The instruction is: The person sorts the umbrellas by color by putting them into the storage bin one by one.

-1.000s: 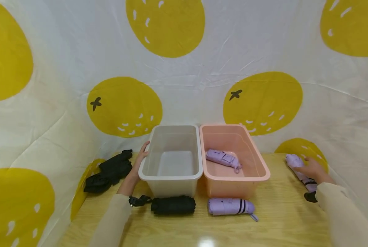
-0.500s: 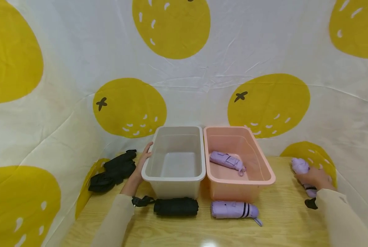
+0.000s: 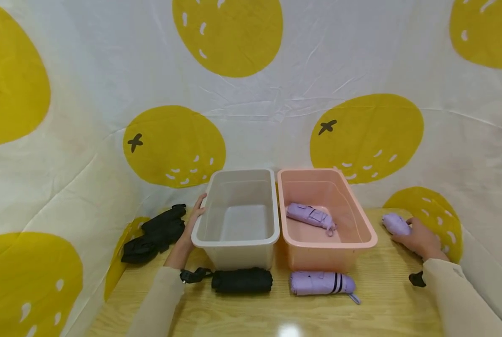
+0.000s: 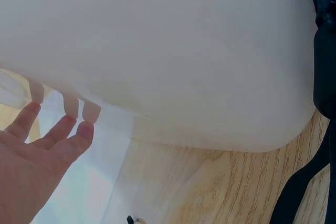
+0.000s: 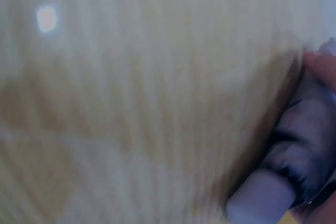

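Observation:
In the head view, my right hand grips a folded lilac umbrella at the table's far right. The right wrist view, which is blurred, shows its dark bands and my thumb on the lilac umbrella; the other fingers are mostly hidden. My left hand touches the left side of a pale grey bin, and its fingertips meet the outer wall in the left wrist view. Against the grey bin stands a pink bin, with another lilac umbrella lying inside it.
A black folded umbrella lies before the grey bin, and a lilac one before the pink bin. Black folded umbrellas lie left of my left hand. A fruit-patterned cloth hangs behind the wooden table.
My right hand has closed round the lilac umbrella at the right and shifted a little to the left with it. My left hand stays against the grey bin.

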`<action>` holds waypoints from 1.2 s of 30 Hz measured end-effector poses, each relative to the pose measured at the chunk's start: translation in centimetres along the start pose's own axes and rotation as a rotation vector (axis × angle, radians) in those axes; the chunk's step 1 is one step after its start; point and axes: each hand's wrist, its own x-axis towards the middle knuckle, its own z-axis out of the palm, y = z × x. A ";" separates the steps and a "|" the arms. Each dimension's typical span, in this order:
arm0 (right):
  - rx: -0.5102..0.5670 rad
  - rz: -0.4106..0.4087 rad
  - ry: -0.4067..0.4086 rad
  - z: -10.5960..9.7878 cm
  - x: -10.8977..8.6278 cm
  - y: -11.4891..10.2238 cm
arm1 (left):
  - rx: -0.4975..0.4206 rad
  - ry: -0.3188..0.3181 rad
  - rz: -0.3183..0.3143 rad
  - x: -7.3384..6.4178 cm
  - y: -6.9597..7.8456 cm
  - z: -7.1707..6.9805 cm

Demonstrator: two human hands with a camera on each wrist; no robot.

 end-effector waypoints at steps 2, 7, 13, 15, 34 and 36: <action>-0.007 -0.043 0.028 0.5 -0.1 -0.1 | -0.020 -0.001 0.002 -0.1 0.0 0.0; -0.011 -0.081 0.100 1.8 -0.3 0.0 | -0.024 -0.003 0.015 -0.1 0.1 0.0; 0.076 -0.043 0.140 2.2 -0.7 -1.1 | -0.045 -0.019 0.029 0.0 0.3 0.0; 0.116 -0.031 0.130 2.1 -0.7 -1.6 | -0.058 -0.023 0.041 0.0 0.3 0.0; 0.248 -0.082 0.041 -3.6 -1.4 -6.2 | -0.037 -0.033 0.049 -0.1 0.0 -0.1; 0.251 -0.095 0.058 -4.9 -1.2 -6.9 | -0.051 -0.033 0.064 0.3 -0.1 0.0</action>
